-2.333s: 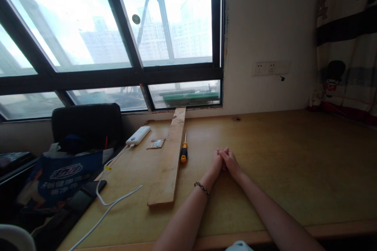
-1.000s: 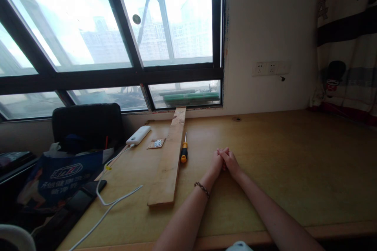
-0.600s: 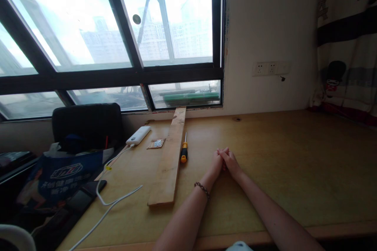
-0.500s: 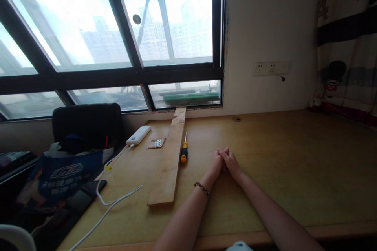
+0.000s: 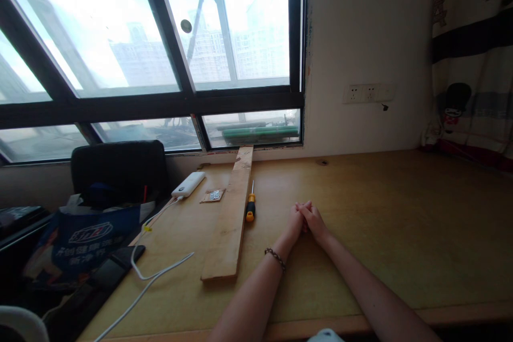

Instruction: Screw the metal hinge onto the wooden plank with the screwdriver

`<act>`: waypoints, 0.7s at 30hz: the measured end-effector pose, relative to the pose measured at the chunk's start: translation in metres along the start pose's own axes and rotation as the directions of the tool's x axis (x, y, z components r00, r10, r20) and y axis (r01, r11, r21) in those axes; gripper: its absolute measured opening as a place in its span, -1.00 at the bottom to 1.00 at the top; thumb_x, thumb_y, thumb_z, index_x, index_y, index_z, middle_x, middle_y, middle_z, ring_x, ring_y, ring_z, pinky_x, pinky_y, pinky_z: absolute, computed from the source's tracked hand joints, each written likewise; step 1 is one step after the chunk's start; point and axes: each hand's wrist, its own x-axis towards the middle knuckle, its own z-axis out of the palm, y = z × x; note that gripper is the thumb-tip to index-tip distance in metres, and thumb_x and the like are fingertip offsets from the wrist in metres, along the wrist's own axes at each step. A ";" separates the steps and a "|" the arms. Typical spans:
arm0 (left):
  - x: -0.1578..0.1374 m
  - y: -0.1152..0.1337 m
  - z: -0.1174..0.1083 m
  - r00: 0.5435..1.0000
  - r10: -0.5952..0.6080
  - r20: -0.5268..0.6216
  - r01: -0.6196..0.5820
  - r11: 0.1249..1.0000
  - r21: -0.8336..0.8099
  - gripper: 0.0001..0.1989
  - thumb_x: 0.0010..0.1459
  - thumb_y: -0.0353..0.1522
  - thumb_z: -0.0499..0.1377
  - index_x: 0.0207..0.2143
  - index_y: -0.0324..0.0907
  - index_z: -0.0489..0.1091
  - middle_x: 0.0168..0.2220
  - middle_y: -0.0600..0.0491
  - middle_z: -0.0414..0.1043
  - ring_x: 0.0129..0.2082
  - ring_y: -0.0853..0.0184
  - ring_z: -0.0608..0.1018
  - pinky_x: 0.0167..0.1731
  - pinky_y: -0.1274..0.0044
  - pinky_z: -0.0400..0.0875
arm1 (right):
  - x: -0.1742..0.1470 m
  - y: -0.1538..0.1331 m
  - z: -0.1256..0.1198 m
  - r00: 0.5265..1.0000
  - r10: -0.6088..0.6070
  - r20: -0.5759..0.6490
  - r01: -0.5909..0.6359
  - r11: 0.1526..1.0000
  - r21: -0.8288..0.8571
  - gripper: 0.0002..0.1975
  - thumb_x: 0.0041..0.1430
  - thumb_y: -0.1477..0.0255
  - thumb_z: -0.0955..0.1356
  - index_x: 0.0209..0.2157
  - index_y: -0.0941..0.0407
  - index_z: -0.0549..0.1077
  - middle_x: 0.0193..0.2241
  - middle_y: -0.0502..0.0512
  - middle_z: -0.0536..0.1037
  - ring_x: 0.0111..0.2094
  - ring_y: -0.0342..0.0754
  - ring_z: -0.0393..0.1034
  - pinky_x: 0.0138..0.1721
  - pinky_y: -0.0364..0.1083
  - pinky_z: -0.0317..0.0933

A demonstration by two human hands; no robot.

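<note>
Through the head camera I see the left hand [image 5: 295,222], its wrist wearing a braided bracelet [image 5: 274,259], and the right hand [image 5: 315,220] clasped together over a wooden counter [image 5: 393,224], fingers [image 5: 306,204] folded closed on each other. Just left of them lies a yellow-and-black screwdriver [image 5: 250,207], tip toward the window [image 5: 248,99], alongside a long wooden board [image 5: 227,224]. Beyond the board I make out a small card [image 5: 215,195] and a white device [image 5: 188,185] with a cable [image 5: 152,278].

the left hand [image 5: 295,221] and right hand [image 5: 314,219] are clasped together just below and right of the frame's centre, fingers [image 5: 303,205] folded together. the left forearm [image 5: 254,289] slants up from the bottom middle, the right forearm [image 5: 366,286] from the lower right, making an inverted v.
</note>
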 end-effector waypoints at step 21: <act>0.000 0.000 -0.001 1.000 0.018 0.019 -0.018 1.000 -0.015 -0.57 -0.08 -0.01 0.06 -0.59 -0.22 0.22 -0.74 0.15 0.17 -0.81 0.52 0.19 -0.82 0.63 0.02 | 0.001 0.003 -0.001 1.000 -0.012 -0.001 0.012 1.000 0.004 -0.62 -0.06 0.11 0.27 -0.66 0.13 0.24 -0.87 -0.15 0.12 -0.84 -0.23 0.00 -0.82 -0.22 -0.10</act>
